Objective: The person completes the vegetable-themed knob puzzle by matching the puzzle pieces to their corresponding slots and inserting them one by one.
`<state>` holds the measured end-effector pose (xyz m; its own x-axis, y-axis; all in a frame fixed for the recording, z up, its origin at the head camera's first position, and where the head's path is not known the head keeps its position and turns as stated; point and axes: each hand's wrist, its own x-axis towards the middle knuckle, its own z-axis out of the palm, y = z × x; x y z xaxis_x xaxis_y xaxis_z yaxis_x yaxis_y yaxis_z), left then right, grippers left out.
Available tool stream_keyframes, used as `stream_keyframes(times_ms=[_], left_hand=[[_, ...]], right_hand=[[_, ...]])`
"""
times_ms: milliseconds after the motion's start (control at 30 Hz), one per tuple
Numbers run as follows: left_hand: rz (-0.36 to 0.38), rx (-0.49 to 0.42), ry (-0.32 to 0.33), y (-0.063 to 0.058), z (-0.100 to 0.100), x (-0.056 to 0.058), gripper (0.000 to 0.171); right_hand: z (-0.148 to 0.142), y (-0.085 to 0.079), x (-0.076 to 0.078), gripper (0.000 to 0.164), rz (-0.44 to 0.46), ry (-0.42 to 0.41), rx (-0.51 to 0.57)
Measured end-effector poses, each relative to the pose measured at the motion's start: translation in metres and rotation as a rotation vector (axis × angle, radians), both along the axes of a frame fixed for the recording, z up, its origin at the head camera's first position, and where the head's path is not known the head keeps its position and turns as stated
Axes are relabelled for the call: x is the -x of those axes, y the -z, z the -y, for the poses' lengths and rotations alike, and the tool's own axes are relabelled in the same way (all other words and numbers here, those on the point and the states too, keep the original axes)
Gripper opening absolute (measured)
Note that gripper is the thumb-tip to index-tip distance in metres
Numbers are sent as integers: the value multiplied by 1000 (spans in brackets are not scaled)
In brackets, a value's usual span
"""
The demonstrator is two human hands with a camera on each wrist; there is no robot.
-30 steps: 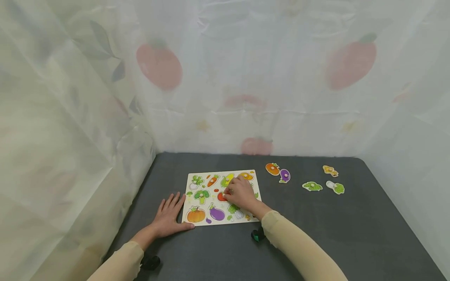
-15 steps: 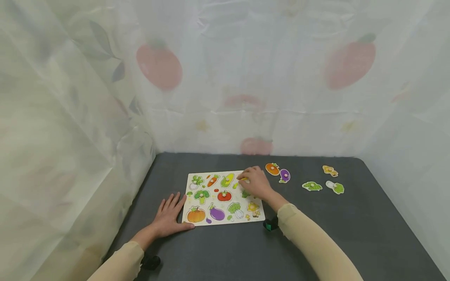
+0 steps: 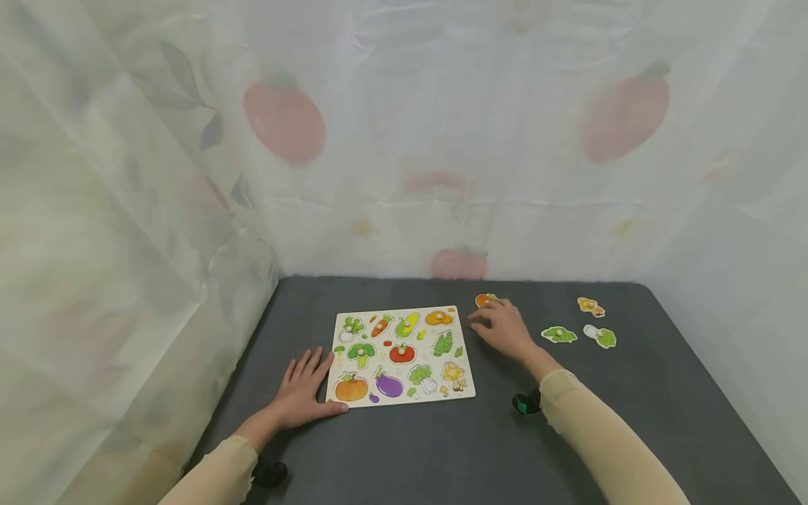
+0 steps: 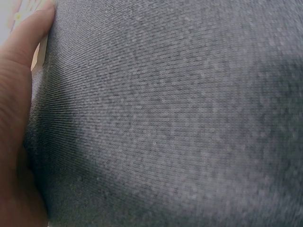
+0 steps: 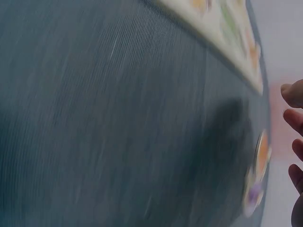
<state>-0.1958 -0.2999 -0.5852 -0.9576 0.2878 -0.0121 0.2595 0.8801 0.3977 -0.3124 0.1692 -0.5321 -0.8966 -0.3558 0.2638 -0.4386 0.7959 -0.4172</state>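
In the head view my left hand [image 3: 299, 394] lies flat with fingers spread at the left edge of a white vegetable puzzle board [image 3: 396, 369]. Its thumb [image 4: 31, 35] reaches the board's near left corner. My right hand [image 3: 505, 331], fingers slightly bent and apart, hovers right of the board and holds nothing. It partly covers a loose pumpkin piece [image 3: 485, 300] and hides an eggplant piece in the head view. Both the pumpkin piece [image 5: 262, 156] and eggplant piece [image 5: 253, 194] show, blurred, in the right wrist view. Knobbed pieces such as the tomato [image 3: 402, 354] and carrot [image 3: 381, 326] sit on the board.
Farther right on the dark table [image 3: 416, 456] lie a pea pod piece [image 3: 559, 334], a cabbage piece [image 3: 601, 337] and a yellow mushroom-like piece [image 3: 590, 306]. Printed white sheeting [image 3: 379, 154] stands behind the table and along both sides.
My right hand has moved from the tomato on the board, past its upper right corner, to the loose pumpkin and eggplant pieces. My left hand stays in place.
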Motion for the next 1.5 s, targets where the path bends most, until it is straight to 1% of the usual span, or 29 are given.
stream_keyframes(times_ms=[33,100,133,267,400,533,800,867,1000,1133,1267,1500], left_hand=[[-1,3,-2,1,0,0,121],[-9,-12,3,-4,-2,-2,120],[-18,-21,7,-3,-2,-2,120],[-55,-44,18,-9,-4,-5,118],[-64,-41,14,-10,-3,-7,117],[-49,-33,17,-8,-2,-7,117],[-18,-27,9,-9,-3,-6,118],[-22,-32,11,-8,-2,-5,118],[-16,-22,10,-3,-1,-3,119],[-24,-16,8,-1,-1,-2,119],[-41,-32,19,-2,0,-2,117],[-42,-14,15,-3,-1,-2,118]], right_hand=[[-10,2,0,21,2,24,-18],[-31,8,2,21,-4,66,-40],[-42,10,2,21,-9,86,-41],[-82,15,-2,22,-4,143,-24],[-112,17,-9,23,-8,167,-25],[-132,17,-15,20,-20,168,-37],[-153,17,-23,18,-19,186,-102],[-155,17,-24,17,-18,192,-109],[-158,15,-25,17,-6,199,-106],[-160,13,-26,17,7,187,-114],[-161,12,-25,17,6,167,-130],[-161,12,-24,15,-2,137,-153]])
